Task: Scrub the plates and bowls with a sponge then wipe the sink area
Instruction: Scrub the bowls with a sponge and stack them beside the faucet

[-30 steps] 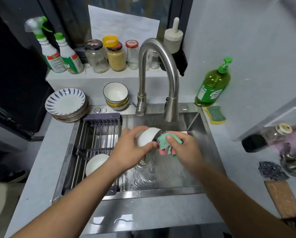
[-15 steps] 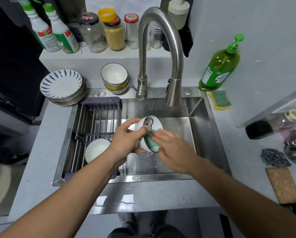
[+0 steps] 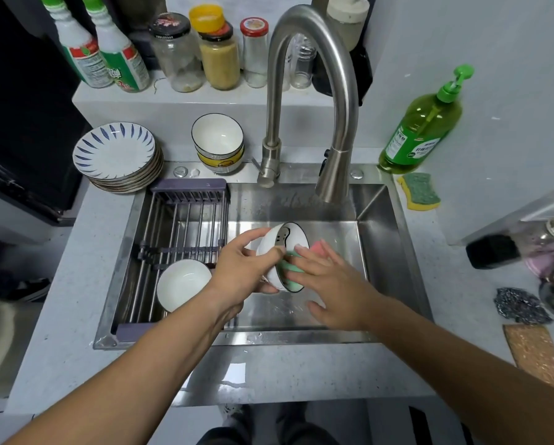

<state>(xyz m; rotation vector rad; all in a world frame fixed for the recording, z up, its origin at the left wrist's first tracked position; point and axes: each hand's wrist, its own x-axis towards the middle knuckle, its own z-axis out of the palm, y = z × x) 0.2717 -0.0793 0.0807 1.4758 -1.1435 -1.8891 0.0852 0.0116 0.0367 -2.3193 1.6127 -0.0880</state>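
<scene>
- Gripping a white bowl (image 3: 289, 235) over the sink (image 3: 383, 252) basin, the left hand (image 3: 240, 271) curls round its outside with the thumb on the rim. The bowl is tipped on its side, its mouth facing the right hand (image 3: 333, 284).
- The right hand presses a green-and-pink sponge (image 3: 291, 279) into the bowl with straight fingers, thumb spread clear.
- A second white bowl (image 3: 182, 284) sits upright in the rack (image 3: 179, 220) across the sink's left half.
- A stack of blue-patterned plates (image 3: 115, 152) and nested bowls (image 3: 217, 139) stand on the counter behind the rack.
- A yellow-green scrubber (image 3: 420, 191) lies beside the soap bottle (image 3: 423, 123), to the right of the faucet (image 3: 311, 59).
</scene>
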